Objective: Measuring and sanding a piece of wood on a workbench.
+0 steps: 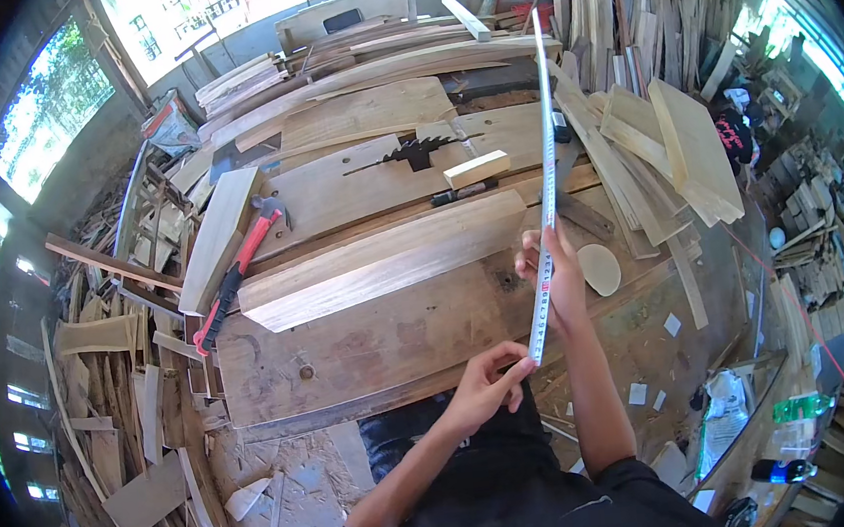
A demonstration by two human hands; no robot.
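Observation:
A long white measuring tape point(546, 182) with printed markings slants up and away over the workbench point(370, 358). My left hand point(490, 388) pinches its near end between thumb and fingers. Farther along, my right hand point(555, 272) grips the tape too, with the fingers bent around it. Left of my right hand, a thick squared timber point(382, 262) lies across the bench. A round pale disc point(600, 269) is just right of that hand. Beyond the timber are a small wood block point(476, 168) and a dark cylindrical thing point(463, 194) whose kind I cannot make out.
A hammer point(248, 249) with a red and black handle lies beside another timber point(219, 241) at left. A black toothed strip point(419, 151) lies farther back. Boards point(699, 154) lean at right. Scrap wood point(102, 337) heaps at left; a green bottle point(802, 408) is lower right.

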